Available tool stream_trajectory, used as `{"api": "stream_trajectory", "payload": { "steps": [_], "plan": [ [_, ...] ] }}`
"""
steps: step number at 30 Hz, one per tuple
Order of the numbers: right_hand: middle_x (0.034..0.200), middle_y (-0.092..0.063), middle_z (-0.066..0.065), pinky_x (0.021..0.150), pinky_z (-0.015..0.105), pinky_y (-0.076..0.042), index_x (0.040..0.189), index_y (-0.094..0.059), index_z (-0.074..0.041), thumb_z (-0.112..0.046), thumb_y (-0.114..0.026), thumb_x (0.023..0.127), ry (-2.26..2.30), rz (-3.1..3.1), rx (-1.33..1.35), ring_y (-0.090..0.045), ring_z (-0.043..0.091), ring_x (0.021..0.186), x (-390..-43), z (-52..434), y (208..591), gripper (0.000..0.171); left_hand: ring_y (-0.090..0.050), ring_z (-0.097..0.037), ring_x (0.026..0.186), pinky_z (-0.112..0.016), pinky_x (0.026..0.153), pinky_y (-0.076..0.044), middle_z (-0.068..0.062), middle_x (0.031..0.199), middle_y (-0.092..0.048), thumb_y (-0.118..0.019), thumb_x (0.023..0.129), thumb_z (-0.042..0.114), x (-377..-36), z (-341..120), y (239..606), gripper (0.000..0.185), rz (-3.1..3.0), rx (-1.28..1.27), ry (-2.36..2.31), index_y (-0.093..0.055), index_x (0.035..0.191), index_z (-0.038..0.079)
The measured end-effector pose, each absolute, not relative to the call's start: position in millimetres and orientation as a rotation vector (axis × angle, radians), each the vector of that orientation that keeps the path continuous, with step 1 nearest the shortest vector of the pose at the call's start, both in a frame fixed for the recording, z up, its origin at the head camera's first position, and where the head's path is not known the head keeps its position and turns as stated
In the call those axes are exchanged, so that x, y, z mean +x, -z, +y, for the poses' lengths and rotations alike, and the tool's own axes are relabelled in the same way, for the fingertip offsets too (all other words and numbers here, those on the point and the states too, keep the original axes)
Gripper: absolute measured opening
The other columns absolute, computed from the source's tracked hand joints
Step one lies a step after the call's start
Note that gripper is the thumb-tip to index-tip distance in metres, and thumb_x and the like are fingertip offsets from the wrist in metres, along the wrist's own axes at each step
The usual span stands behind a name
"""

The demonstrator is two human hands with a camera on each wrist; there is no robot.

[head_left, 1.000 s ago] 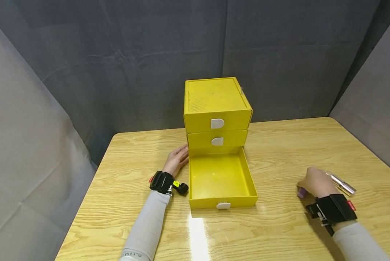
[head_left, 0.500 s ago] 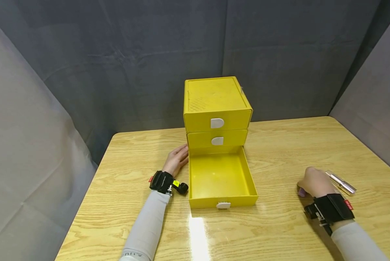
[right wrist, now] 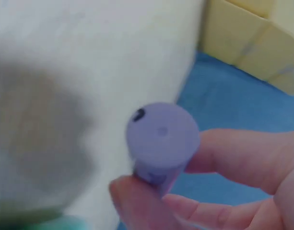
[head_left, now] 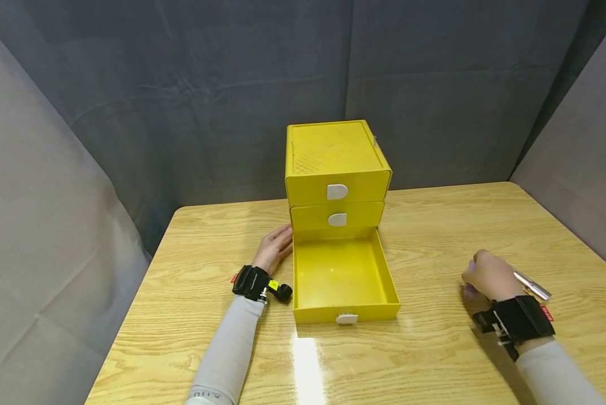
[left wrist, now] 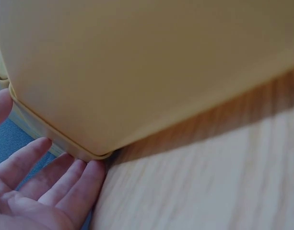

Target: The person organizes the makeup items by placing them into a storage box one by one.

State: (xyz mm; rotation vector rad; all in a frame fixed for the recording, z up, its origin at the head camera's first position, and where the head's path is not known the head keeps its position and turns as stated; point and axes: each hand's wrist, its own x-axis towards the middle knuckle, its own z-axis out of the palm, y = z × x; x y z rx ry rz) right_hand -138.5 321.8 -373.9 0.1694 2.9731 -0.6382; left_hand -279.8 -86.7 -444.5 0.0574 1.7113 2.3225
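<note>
The right hand (head_left: 490,277) pinched a small lilac cylindrical tube (right wrist: 161,139) between thumb and fingertips, just above the glossy pale wooden table (head_left: 434,225) and well to the right of the yellow plastic three-drawer cabinet (head_left: 337,169). A slim silver pen-like stick (head_left: 533,286) lay on the table just beside that hand, on its far side. The left hand (head_left: 274,247) rested with fingers straight and relaxed, holding nothing, its fingertips (left wrist: 65,177) against the cabinet's lower left edge. The bottom yellow drawer (head_left: 343,275) stood pulled fully out, with nothing in it; the two drawers above were closed.

The grip looked like the weak point: only the tips held the tube (its rounded end stuck out past them), so a smooth round body could have slipped and rolled across the polished table, perhaps off its edge. The silver stick sat close enough for the wrist strap to nudge it away. The extended drawer might also have tipped or slid if something bumped its front, and the left hand was only resting beside the cabinet, not gripping it.
</note>
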Motion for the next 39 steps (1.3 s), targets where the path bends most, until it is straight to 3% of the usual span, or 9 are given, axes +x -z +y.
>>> {"api": "stream_trajectory", "payload": {
  "steps": [3, 8, 17, 22, 32, 39],
  "plan": [
    [0.073, -0.059, 0.022, 0.053, 0.037, -0.044, 0.116, -0.038, 0.025, -0.010, -0.055, 0.084, 0.701, 3.004, 0.126, -0.057, 0.027, 0.061, -141, 316, 358, 0.050, -0.044, -0.025, 0.123, -0.037, 0.100, -0.039, -0.016, 0.137, -0.043, -0.055, 0.093, 0.022, -280, -87, 445, 0.051, 1.705, 0.057, -2.319, -0.039, 0.137, 0.000],
    [0.082, -0.059, 0.020, 0.050, 0.030, -0.040, 0.128, -0.033, 0.017, -0.017, -0.057, 0.088, 0.880, 3.034, 0.032, -0.053, 0.021, 0.062, -139, 295, 326, 0.058, -0.043, -0.025, 0.124, -0.037, 0.100, -0.039, -0.016, 0.137, -0.042, -0.054, 0.093, 0.022, -280, -87, 445, 0.052, 1.700, 0.060, -2.321, -0.037, 0.137, -0.001],
    [0.092, -0.058, 0.022, 0.056, 0.028, -0.048, 0.126, -0.042, 0.007, -0.017, -0.065, 0.084, 0.966, 3.091, -0.168, -0.056, 0.026, 0.073, -141, 246, 281, 0.053, -0.043, -0.026, 0.124, -0.037, 0.101, -0.038, -0.017, 0.137, -0.042, -0.053, 0.094, 0.020, -279, -86, 443, 0.051, 1.696, 0.055, -2.323, -0.037, 0.137, -0.002],
    [0.091, -0.060, 0.019, 0.059, 0.029, -0.050, 0.126, -0.044, 0.004, -0.015, -0.066, 0.084, 1.005, 3.022, -0.282, -0.057, 0.021, 0.069, -146, 218, 271, 0.051, -0.043, -0.025, 0.124, -0.037, 0.101, -0.038, -0.016, 0.138, -0.042, -0.054, 0.094, 0.020, -279, -86, 443, 0.052, 1.687, 0.043, -2.324, -0.037, 0.138, -0.001],
    [0.080, -0.060, 0.012, 0.058, 0.026, -0.052, 0.123, -0.046, 0.005, -0.008, -0.066, 0.083, 1.089, 2.832, -0.490, -0.059, 0.014, 0.060, -164, 162, 282, 0.047, -0.043, -0.025, 0.124, -0.036, 0.101, -0.038, -0.015, 0.138, -0.042, -0.054, 0.093, 0.020, -280, -86, 443, 0.051, 1.681, 0.025, -2.328, -0.038, 0.137, 0.000],
    [0.070, -0.059, 0.009, 0.049, 0.023, -0.048, 0.123, -0.047, 0.008, -0.006, -0.065, 0.082, 1.075, 2.752, -0.596, -0.060, 0.015, 0.053, -184, 126, 305, 0.047, -0.043, -0.026, 0.124, -0.037, 0.101, -0.038, -0.017, 0.137, -0.042, -0.054, 0.093, 0.020, -280, -88, 444, 0.052, 1.676, 0.039, -2.336, -0.037, 0.137, -0.002]
  ]
}}
